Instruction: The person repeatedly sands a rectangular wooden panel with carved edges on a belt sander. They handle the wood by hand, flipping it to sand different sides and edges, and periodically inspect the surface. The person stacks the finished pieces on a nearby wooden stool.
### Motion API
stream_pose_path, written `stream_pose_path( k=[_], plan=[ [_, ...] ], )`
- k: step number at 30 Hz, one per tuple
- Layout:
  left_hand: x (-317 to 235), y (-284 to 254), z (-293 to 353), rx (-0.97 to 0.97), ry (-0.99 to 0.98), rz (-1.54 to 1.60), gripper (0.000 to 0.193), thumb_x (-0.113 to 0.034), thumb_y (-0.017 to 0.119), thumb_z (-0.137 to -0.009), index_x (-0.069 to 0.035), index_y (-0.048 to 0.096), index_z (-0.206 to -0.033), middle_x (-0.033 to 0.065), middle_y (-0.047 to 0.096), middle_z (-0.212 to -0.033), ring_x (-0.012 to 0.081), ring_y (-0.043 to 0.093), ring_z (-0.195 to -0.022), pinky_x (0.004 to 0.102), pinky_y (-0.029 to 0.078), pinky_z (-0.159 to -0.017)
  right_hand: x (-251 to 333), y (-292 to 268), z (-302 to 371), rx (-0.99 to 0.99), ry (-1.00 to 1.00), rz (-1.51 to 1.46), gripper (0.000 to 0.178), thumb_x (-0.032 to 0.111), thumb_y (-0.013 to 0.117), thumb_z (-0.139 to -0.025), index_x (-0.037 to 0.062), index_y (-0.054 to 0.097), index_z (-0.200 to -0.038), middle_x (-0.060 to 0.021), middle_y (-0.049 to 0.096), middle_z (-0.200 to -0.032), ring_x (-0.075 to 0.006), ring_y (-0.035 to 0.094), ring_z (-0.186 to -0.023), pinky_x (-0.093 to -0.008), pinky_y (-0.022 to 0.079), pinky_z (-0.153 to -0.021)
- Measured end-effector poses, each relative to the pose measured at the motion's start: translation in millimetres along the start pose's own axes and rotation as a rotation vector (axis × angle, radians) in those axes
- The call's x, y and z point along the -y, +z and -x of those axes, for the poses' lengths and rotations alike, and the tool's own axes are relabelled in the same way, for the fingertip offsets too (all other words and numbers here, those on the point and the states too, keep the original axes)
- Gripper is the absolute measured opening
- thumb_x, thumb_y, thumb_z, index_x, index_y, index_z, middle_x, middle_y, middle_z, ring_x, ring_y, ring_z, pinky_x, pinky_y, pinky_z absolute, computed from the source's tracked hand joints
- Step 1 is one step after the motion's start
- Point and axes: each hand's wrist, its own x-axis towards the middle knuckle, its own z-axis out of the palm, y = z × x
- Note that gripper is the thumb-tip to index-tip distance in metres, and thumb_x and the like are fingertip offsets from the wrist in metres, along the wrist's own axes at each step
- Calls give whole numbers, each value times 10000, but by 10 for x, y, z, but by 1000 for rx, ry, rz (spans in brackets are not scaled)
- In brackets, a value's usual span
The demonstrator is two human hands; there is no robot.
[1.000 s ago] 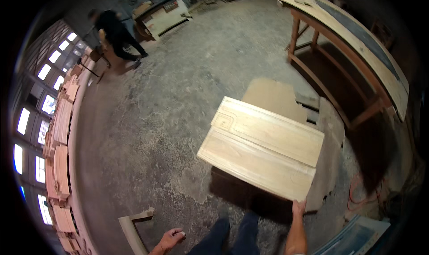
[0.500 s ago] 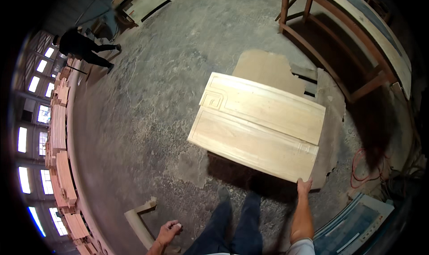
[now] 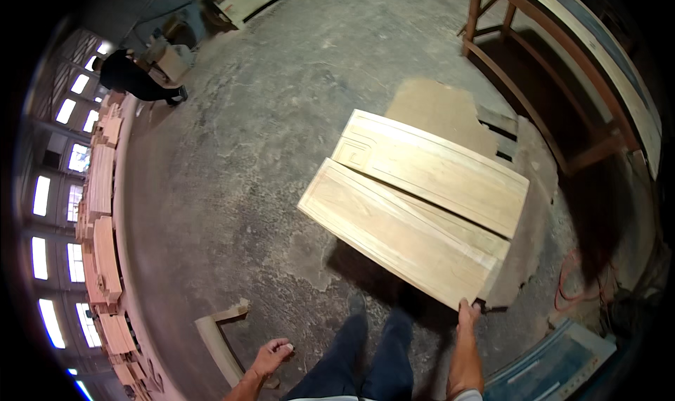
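Two pale carved wooden panels lie side by side, raised above the floor. The far panel [image 3: 439,167] shows a grooved square-spiral motif at its left end. Its neighbour, the near panel [image 3: 394,234], sits slightly askew, with a narrow dark gap between them. My right hand [image 3: 467,312] grips the near panel at its near right corner, fingers partly hidden by the edge. Low and left of my legs, my left hand [image 3: 273,357] is closed, with a small pale thing at its fingertips that I cannot make out.
A brown wooden-framed bench [image 3: 562,99] stands at the far right. An angled wooden piece [image 3: 218,345] lies by my left hand. Red hose [image 3: 562,281] and a blue-grey framed panel [image 3: 552,366] are at the lower right. Stacked boards [image 3: 105,260] line the left; a person [image 3: 133,78] bends beyond.
My right hand has drawn the near panel toward me and left, opening a gap beside the far panel. The person at far left has changed posture. The view has shifted slightly.
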Motion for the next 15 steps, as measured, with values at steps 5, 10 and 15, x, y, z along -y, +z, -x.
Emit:
stream_pose_path(
  k=[5, 10, 15],
  plan=[
    [83, -132, 28, -21, -62, 21, 513, -261, 655, -840, 42, 478, -1214, 105, 604, -1024, 173, 602, -895, 295, 489, -755, -291, 190, -766, 77, 44, -369, 586, 204, 610, -825, -88, 370, -1273, -182, 537, -1146, -279, 566, -972, -364, 468, -802],
    [301, -119, 30, -7, -65, 52, 523, -311, 644, -843, 30, 489, -1207, 85, 598, -992, 161, 576, -901, 302, 472, -763, -180, -147, -436, 317, -98, -384, 557, 248, 596, -868, -59, 375, -1276, -166, 547, -1146, -266, 574, -989, -376, 489, -797],
    [391, 25, 70, 33, -34, 193, 532, -305, 652, -833, 20, 489, -1223, 84, 602, -999, 145, 571, -892, 280, 465, -757, 727, -731, 921, 757, -208, -185, 591, 465, 466, -908, 24, 400, -1294, -108, 584, -1112, -235, 595, -930, -339, 492, -684]
  ],
)
